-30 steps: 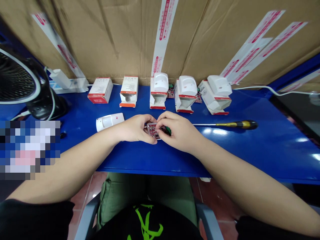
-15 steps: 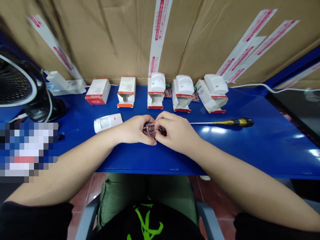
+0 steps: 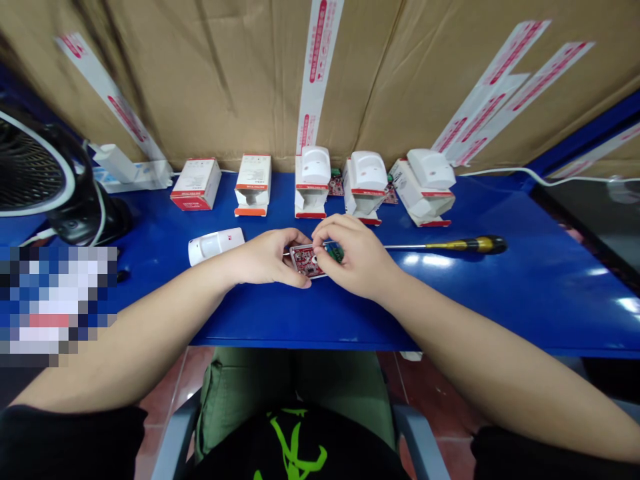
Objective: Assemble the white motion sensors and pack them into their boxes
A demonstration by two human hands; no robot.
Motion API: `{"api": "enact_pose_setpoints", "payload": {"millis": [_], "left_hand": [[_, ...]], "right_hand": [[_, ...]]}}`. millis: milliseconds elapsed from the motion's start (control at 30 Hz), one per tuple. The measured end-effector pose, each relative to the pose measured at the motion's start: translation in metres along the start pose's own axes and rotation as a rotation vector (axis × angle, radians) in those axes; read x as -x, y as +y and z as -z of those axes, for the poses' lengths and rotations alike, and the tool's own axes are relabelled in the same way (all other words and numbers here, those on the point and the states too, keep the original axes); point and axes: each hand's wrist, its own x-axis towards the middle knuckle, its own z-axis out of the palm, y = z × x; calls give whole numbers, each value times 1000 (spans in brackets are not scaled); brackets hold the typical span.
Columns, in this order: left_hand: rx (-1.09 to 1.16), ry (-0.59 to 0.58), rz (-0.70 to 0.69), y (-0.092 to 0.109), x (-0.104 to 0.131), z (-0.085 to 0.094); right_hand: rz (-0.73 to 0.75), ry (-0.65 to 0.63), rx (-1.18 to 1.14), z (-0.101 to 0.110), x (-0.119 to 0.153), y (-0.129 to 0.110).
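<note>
Fingers (image 3: pixel 295 235) of the left hand (image 3: pixel 265 259) were curled partway round, the thumb well apart from them, and between them they held the left end of a shallow pale-rimmed housing (image 3: pixel 325 277). A red circuit board (image 3: pixel 304 259) sat inside it, face up, above the blue table (image 3: pixel 300 317) in front of the person. The right hand (image 3: pixel 353 257) had its thumb and fingertips drawn close together over the right part of the board; whether they pinched anything or only touched it could not be told. A green part (image 3: pixel 334 251) showed beneath those bent fingers.

Five cartons stood in a row along the back. The leftmost carton (image 3: pixel 195 185) was closed on the faces in view. The second carton (image 3: pixel 253 173) had its near end open, an orange-edged flap folded down. The third carton (image 3: pixel 311 193), fourth carton (image 3: pixel 367 197) and rightmost carton (image 3: pixel 417 193) were open at the near end too, each carrying a white detector casing on top; their depths were too shadowed to read. Another white casing (image 3: pixel 213 247) lay beside the left forearm, and a long screwdriver (image 3: pixel 465 245) pointed its shaft behind the right hand.
</note>
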Motion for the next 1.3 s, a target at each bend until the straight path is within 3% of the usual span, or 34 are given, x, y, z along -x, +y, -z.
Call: {"api": "enact_pose_setpoints", "payload": {"millis": [167, 333, 500, 633, 800, 1067, 1300], "left_hand": [[176, -71, 54, 0, 1, 0], [325, -76, 186, 1, -3, -2], [367, -110, 205, 5, -3, -2], [429, -112, 214, 11, 0, 1], [515, -14, 194, 20, 2, 2], [633, 161, 38, 22, 0, -6], [596, 258, -117, 16, -3, -15]], "right_hand": [[-108, 71, -117, 16, 0, -2], [-222, 15, -310, 22, 1, -7], [-303, -67, -449, 23, -1, -9], [-325, 10, -460, 28, -2, -8], [-292, 133, -451, 36, -2, -6], [-294, 81, -515, 28, -2, -3], [-244, 61, -502, 18, -2, 4]]}}
